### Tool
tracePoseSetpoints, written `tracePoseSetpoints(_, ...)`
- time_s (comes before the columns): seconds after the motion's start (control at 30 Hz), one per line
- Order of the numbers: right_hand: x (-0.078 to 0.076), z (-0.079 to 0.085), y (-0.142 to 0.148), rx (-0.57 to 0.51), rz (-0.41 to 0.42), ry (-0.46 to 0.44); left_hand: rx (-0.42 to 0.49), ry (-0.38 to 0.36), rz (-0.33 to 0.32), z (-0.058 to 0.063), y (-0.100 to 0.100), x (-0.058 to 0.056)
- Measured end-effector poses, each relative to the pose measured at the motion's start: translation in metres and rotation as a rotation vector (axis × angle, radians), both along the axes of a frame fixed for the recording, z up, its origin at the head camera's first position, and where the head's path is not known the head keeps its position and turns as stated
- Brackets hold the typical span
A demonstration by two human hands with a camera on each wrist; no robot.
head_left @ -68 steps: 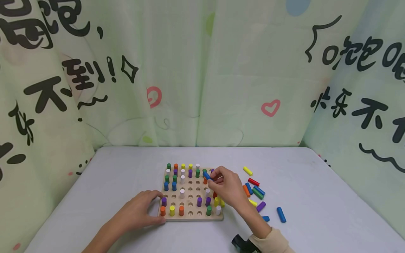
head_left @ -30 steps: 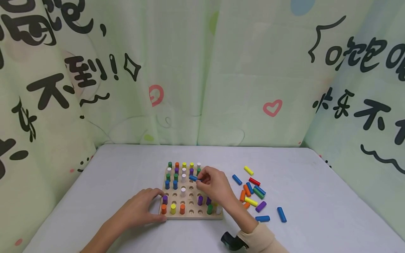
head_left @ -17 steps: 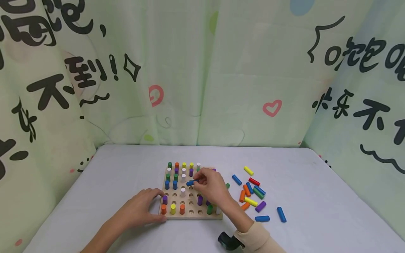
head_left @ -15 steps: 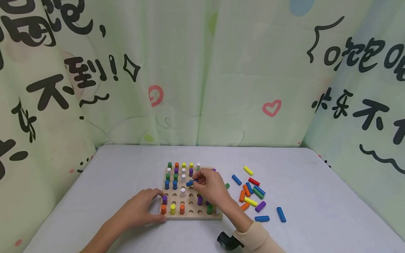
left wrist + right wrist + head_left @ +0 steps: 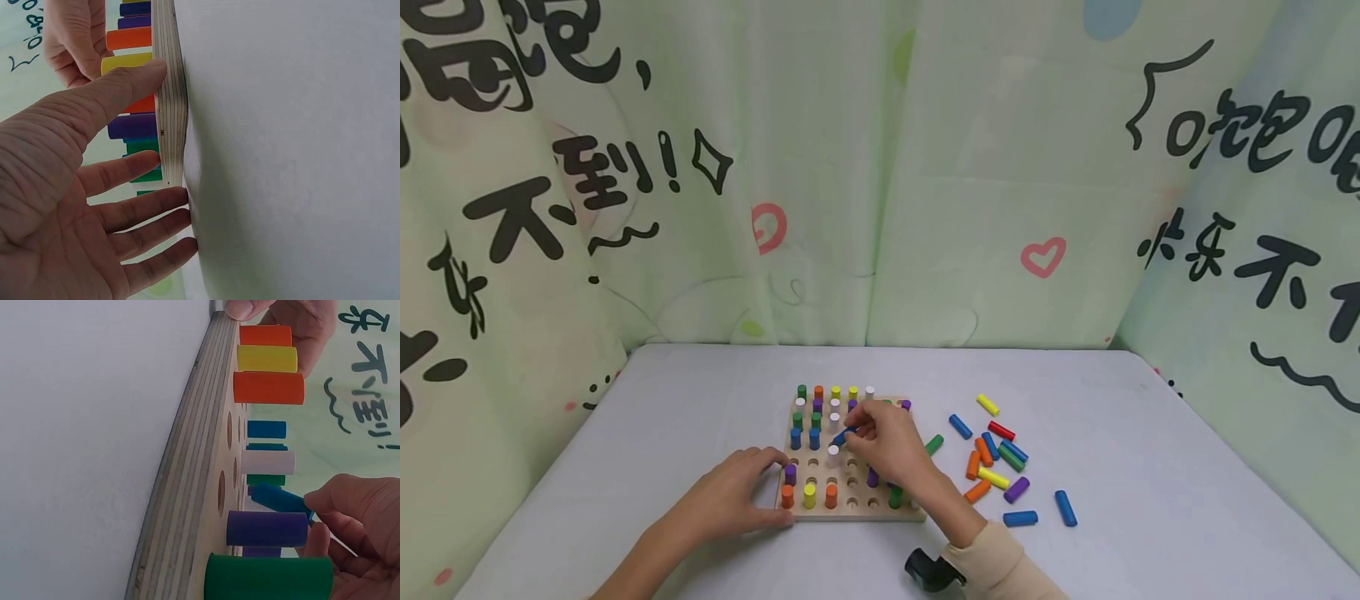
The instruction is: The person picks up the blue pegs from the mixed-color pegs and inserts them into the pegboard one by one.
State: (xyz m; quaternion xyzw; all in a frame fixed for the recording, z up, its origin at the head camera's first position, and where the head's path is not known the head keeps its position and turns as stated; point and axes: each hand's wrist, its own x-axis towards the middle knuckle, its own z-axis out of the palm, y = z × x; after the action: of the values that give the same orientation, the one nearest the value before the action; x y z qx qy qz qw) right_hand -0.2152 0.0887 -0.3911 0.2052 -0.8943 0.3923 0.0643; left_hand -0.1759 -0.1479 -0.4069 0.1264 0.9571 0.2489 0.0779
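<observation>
A wooden pegboard [image 5: 841, 515] with coloured pegs standing in many of its holes lies on the table. My left hand [image 5: 733, 493] rests at its left front corner; in the left wrist view the thumb [image 5: 134, 81] touches the board's edge and the other fingers are spread fairly straight. Over the middle of the board, my right hand [image 5: 889, 446] pinches a blue peg [image 5: 842, 436] between thumb and fingers. That blue peg [image 5: 275, 500] is tilted in the right wrist view, near a white peg [image 5: 269, 462] and a purple peg [image 5: 267, 529]. My right hand hides part of the board.
Loose pegs lie right of the board, among them a red peg [image 5: 1002, 431], a purple peg [image 5: 1017, 489] and a blue peg [image 5: 1065, 508] farther right. A green peg [image 5: 934, 444] lies close beside my right hand. A printed curtain [image 5: 955, 208] stands behind the table.
My right hand has moved left across the board with the blue peg, from its right side to its middle. The peg's tilt has changed. My left hand stays at the corner.
</observation>
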Motion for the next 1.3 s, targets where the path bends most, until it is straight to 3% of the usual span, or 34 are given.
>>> tracePoseSetpoints(0.27, -0.001, -0.004, -0.004, -0.006, 0.02, 0.033, -0.003, -0.009, -0.005, 0.0, -0.001, -0.001)
tracePoseSetpoints(0.73, -0.006, -0.005, -0.01, 0.007, 0.021, 0.008, 0.01, 0.005, -0.011, 0.001, -0.001, 0.0)
tracePoseSetpoints(1.3, 0.001, -0.001, -0.009, 0.003, 0.011, 0.008, 0.002, 0.001, -0.011, -0.001, -0.001, 0.0)
